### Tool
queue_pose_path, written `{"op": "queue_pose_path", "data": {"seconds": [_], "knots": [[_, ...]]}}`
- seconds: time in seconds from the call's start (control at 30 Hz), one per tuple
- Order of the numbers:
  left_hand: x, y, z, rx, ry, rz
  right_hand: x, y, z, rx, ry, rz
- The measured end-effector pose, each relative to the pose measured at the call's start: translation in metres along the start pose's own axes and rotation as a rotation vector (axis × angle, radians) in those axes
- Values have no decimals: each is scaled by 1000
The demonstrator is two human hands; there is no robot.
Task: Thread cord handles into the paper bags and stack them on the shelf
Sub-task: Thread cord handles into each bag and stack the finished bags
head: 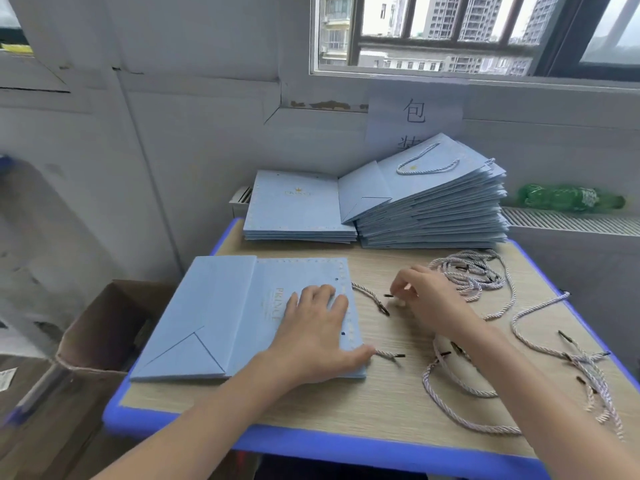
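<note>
1. A flat, matte pale-blue paper bag (242, 317) lies folded on the wood-grain table with a blue rim (311, 441), its triangular bottom fold at 7 o'clock and small punched holes along its right edge.
2. The left hand (315, 337) rests palm-down on the bag, its grip spread, fingers straight across the gold lettering, thumb at the lower right corner.
3. A twisted white-and-lilac cord handle (370, 299) with dark tips emerges from under the bag's right edge; a second end shows by the thumb.
4. The right hand (429, 299), at 3 o'clock of the bag, has its grip pinching what looks like a dark cord tip, though blur hides the contact.
5. Loose twisted cords (471, 275) tangle at 1 o'clock of that hand; more trail toward 5 o'clock.
6. At 12 o'clock sit two stacks of the same blue bags: a low stack (298, 216) and a taller fanned stack (443, 209) topped by a bag with its cord looped.
7. A brown cardboard box (104, 327) stands at 9 o'clock, below the table.
</note>
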State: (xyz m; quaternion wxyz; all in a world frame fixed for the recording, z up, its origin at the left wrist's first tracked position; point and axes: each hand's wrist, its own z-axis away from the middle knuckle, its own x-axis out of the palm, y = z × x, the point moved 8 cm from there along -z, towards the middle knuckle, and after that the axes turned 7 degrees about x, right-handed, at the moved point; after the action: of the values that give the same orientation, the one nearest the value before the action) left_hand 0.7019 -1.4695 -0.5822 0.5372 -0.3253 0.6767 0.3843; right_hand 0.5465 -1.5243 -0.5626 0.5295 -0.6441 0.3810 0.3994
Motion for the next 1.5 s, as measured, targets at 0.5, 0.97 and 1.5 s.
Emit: {"op": "queue_pose_path", "data": {"seconds": [0.5, 0.97, 1.5], "knots": [[-7, -52, 25, -101, 136, 140, 26, -88, 10, -316, -58, -420], [-7, -50, 25, -74, 236, 242, 44, -115, 26, -506, 34, -282], [-21, -66, 40, -194, 451, 616, 16, -89, 28, -376, 71, -448]]}}
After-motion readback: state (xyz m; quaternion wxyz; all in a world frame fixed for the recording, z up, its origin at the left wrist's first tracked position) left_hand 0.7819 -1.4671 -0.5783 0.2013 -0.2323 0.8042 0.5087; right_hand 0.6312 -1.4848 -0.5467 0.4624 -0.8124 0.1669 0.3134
